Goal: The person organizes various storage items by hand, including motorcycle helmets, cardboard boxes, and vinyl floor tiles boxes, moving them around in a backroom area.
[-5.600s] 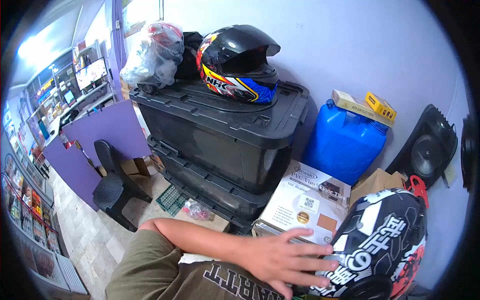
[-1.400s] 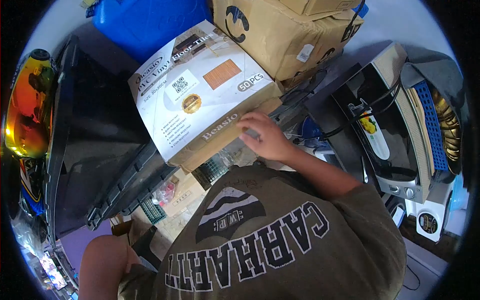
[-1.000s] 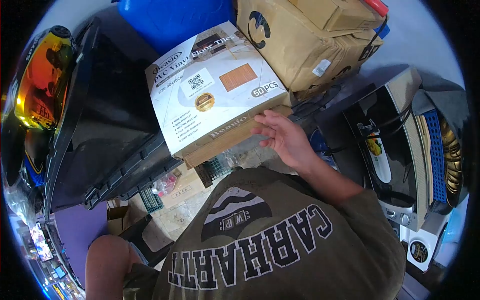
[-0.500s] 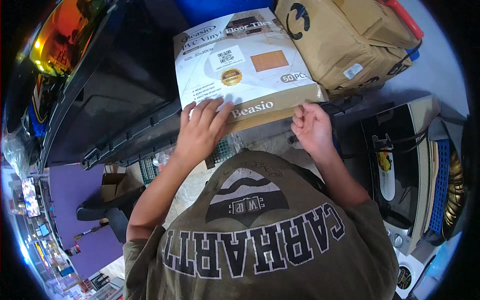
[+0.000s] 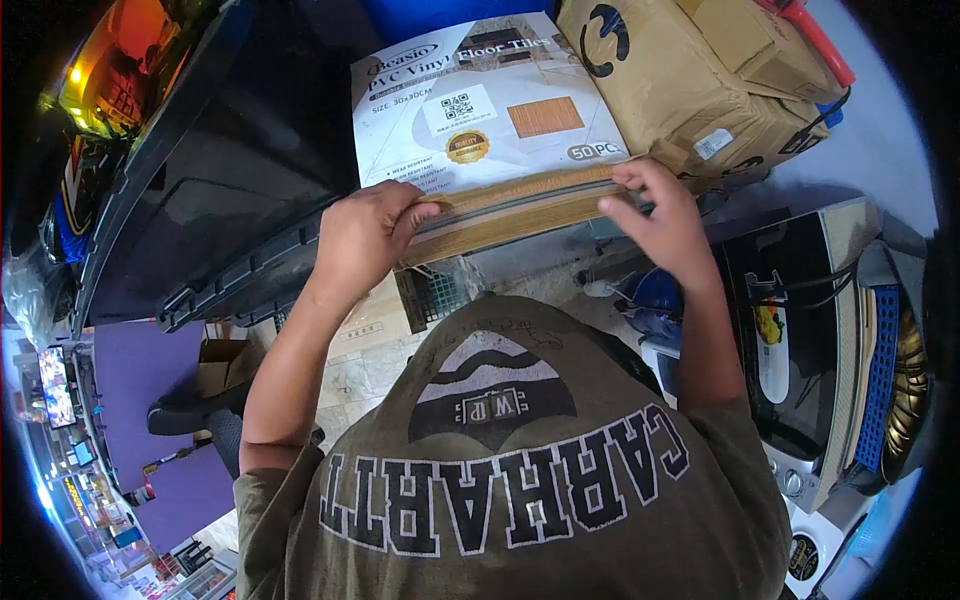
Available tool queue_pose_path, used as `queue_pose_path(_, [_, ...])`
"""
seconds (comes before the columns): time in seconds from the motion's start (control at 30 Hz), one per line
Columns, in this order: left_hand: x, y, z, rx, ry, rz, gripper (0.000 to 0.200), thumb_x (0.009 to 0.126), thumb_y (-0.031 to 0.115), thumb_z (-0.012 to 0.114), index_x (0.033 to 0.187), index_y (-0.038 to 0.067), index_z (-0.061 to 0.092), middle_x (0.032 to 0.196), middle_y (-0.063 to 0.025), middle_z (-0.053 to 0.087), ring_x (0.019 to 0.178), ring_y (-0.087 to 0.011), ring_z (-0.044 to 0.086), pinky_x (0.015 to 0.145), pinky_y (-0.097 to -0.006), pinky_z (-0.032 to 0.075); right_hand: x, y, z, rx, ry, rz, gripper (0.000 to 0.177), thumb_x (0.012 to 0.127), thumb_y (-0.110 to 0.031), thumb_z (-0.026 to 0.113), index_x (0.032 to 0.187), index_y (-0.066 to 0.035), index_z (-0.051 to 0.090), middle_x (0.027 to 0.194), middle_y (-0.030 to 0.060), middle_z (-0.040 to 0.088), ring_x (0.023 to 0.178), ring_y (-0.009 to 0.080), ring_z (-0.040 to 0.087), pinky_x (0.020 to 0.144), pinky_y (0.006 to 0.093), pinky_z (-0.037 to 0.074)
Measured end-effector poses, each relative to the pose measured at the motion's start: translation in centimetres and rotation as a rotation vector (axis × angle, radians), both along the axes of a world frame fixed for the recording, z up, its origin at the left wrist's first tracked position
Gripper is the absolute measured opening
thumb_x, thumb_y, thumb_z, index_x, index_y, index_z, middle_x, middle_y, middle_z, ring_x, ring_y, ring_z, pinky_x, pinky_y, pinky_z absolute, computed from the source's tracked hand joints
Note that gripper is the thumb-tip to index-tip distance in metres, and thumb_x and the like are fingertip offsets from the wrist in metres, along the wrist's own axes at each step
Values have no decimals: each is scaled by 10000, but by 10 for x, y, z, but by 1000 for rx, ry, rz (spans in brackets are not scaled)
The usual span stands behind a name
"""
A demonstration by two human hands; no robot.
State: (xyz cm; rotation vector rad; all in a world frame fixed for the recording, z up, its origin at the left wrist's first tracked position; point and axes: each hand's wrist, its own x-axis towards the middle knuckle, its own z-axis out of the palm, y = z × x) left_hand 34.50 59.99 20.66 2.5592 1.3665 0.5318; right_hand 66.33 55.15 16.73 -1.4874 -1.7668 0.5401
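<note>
A white cardboard box of PVC vinyl floor tiles (image 5: 490, 110) lies flat in front of me, its printed top facing up. Along its near side, wood-coloured layers (image 5: 520, 222) show in an open gap under the lid edge. My left hand (image 5: 370, 235) is closed at the near left corner, thumb and fingers on the box edge. At the near right corner, my right hand (image 5: 665, 220) has its fingertips against the edge and its thumb held apart below them.
A taped brown carton (image 5: 690, 90) stands right of the tile box. A large black plastic bin (image 5: 230, 170) is on the left. Lower right stands a black appliance box (image 5: 780, 330) with cables over it. A green crate (image 5: 440, 290) sits on the floor below.
The near side panel printed "Beasio" no longer faces me; the layers behind it now show. My left hand has shifted left and curled onto the edge. My right hand has opened and moved slightly right.
</note>
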Motion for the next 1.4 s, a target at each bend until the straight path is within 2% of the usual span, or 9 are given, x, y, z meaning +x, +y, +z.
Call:
queue_pose_path(0.03, [1,0,1,-19,18,7,237,827,275,660,889,47,676,797,-129,653,718,-295,640,631,-352,497,-1,-4,2,101,-213,13,415,729,-253,754,1063,-55,606,1018,114,604,990,253,565,870,366,439])
queue_pose_path(0.2, [1,0,2,-60,10,41,249,835,291,649,894,51,676,805,-133,651,728,-300,637,638,-351,492,4,-3,-31,369,-540,-28,431,685,-277,765,1015,-40,619,1059,87,585,1009,286,542,872,380,433])
queue_pose_path(0.47, [-1,-5,-6,-47,-33,57,275,824,304,663,905,42,675,823,-132,661,728,-292,642,661,-348,500,1,18,-46,307,-396,-294,423,679,-279,774,985,-39,606,953,118,575,872,332,567,743,404,469])
queue_pose_path(0.67, [-35,-19,-38,108,-88,-44,554,732,374,735,1143,39,577,1187,-163,575,1099,-324,550,920,-406,436,5,25,-64,388,-151,-268,367,706,-151,732,1012,-25,576,1043,134,596,938,336,592,798,391,477])
queue_pose_path(0.77, [-53,-24,-60,60,-84,-189,704,727,449,719,1277,65,506,1374,-187,420,1317,-389,321,1073,-503,245,8,28,-69,336,-39,-265,368,710,-109,710,1037,-19,567,1067,136,601,955,326,599,819,384,475])
queue_pose_path(1.03, [-47,-14,-90,120,-206,-46,689,772,216,723,1358,41,405,1395,-172,406,1319,-380,326,1078,-452,283,6,14,-84,172,29,-379,466,691,-103,745,1092,-3,530,1069,178,586,980,331,584,855,380,460])
queue_pose_path(1.2, [-45,-11,-108,270,-194,40,869,741,206,753,1410,-10,242,1344,-173,465,1254,-369,415,1043,-426,344,4,-20,-81,217,126,-333,838,687,-127,792,1361,-13,308,1179,199,532,1047,300,559,908,405,440])
queue_pose_path(1.37, [-33,-26,-120,96,-587,343,1031,697,237,807,1440,1,133,1333,-199,439,1217,-321,445,975,-400,408,21,-22,-66,32,278,-218,667,833,-153,688,1365,5,318,1201,156,528,1022,222,565,859,338,472])
queue_pose_path(1.4, [-30,-29,-121,-58,-772,478,1041,697,234,811,1444,5,122,1313,-197,446,1197,-294,458,950,-390,427,21,-18,-59,-26,572,-314,565,863,-147,653,1328,-4,365,1173,136,536,980,192,572,811,303,481])
